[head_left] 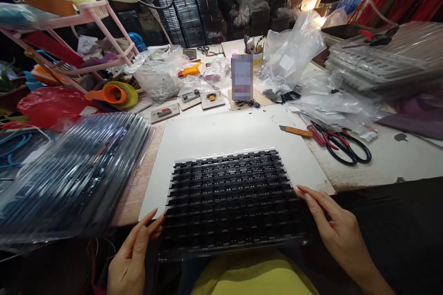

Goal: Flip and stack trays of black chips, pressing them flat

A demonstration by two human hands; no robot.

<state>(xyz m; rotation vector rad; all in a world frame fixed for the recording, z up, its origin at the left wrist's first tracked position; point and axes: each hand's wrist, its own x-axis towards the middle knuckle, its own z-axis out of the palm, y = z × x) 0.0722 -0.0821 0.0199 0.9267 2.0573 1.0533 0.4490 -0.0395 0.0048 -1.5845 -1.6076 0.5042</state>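
Note:
A clear plastic tray (224, 249) filled with rows of small black parts lies across the near edge of a white board (214, 129), its front end jutting out over my lap. At its left side, my left hand (133, 251) pinches the rim between thumb and fingers. My right hand (332, 221) grips the opposite rim in the same way. The small black parts (230, 193) sit in neat rows, with tiny metal pins showing on many of them. Both hands' fingertips are partly hidden by the tray's edge.
A tall stack of plastic trays (76, 170) stands at the left. To the right lie black-handled scissors (349, 147), red-handled pliers (328, 138) and an orange cutter (296, 131). A phone (242, 77) stands at the back, among plastic bags (290, 50). A pink rack (104, 27) is at the left.

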